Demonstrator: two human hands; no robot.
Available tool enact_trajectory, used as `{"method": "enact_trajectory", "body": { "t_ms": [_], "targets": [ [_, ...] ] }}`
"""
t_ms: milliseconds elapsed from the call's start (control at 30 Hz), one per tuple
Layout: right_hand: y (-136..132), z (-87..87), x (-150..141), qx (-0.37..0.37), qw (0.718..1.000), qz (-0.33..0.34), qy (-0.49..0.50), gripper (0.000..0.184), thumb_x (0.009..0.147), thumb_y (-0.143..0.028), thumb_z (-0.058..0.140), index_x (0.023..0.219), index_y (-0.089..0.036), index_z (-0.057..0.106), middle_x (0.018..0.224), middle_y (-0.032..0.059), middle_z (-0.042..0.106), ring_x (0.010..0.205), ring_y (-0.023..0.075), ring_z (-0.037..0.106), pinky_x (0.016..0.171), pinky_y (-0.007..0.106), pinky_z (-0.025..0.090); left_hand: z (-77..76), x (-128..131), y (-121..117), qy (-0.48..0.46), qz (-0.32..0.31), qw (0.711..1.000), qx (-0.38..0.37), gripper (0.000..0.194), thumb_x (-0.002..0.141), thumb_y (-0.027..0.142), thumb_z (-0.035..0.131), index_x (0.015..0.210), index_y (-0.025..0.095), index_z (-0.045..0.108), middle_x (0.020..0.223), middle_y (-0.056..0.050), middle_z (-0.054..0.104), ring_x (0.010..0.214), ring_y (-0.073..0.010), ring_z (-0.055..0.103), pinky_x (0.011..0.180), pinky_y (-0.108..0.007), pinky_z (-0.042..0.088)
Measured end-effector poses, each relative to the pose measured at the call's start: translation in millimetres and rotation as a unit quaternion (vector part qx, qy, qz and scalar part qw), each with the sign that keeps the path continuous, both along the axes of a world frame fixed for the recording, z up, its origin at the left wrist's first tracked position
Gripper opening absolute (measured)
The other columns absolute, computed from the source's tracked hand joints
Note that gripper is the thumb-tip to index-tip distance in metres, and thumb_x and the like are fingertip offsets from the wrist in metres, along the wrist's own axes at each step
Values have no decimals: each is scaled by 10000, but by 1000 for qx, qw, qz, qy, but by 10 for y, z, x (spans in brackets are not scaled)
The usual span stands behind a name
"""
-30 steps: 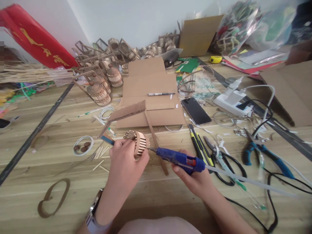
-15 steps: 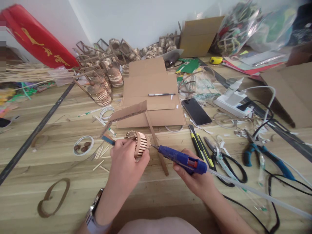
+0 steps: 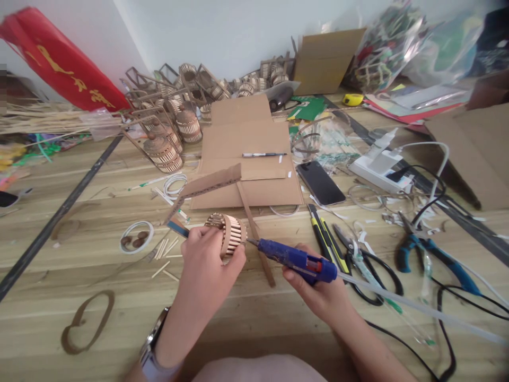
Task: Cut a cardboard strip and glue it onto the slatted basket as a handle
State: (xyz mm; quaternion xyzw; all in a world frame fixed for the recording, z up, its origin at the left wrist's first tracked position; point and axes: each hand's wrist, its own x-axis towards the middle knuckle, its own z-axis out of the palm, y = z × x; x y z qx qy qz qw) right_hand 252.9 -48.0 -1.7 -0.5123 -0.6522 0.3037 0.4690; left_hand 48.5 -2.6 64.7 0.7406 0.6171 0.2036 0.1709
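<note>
My left hand [image 3: 210, 252] is closed around a small basket [image 3: 234, 233] made of short light sticks with brown bands, tipped on its side. In my right hand [image 3: 314, 289] lies a blue hot glue gun [image 3: 296, 260], a long clear glue stick trailing from its back end. The gun's nozzle points left and is at the basket's right edge; whether it touches I cannot tell. A bent cardboard strip [image 3: 210, 183] rises behind the basket, and a thin brown strip [image 3: 254, 233] lies behind the nozzle. Loose short sticks [image 3: 167, 248] are left of my left hand.
Cardboard sheets [image 3: 248, 140] lie ahead, with finished small baskets [image 3: 163, 151] at back left. On the right are a phone [image 3: 321, 182], utility knives [image 3: 326, 236], scissors [image 3: 374, 276], blue-handled pliers [image 3: 413, 249] and a white power strip [image 3: 382, 170]. A white tape ring [image 3: 136, 237] sits at left.
Almost nothing differs. The basket in my left hand and the glue gun's tip have shifted very slightly.
</note>
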Motion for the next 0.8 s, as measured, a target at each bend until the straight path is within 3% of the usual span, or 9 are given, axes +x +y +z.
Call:
{"method": "enact_trajectory", "body": {
  "t_ms": [333, 800],
  "targets": [
    [-10, 50, -17, -121, 990, -40, 62, 405, 811, -600, 621, 734, -203, 646, 625, 31, 636, 572, 177, 600, 561, 290, 532, 39, -6, 3, -65, -2, 997, -39, 209, 813, 362, 487, 690, 219, 578, 811, -56, 653, 953, -288, 508, 879, -476, 391],
    [-4, 93, -41, -126, 988, -56, 75, 520, 764, -700, 609, 667, -192, 654, 585, 30, 618, 485, 133, 515, 479, 261, 495, 80, -5, -20, -95, 2, 993, -67, 228, 819, 394, 484, 751, 217, 611, 845, -58, 644, 965, -272, 527, 882, -437, 436]
  ]
}}
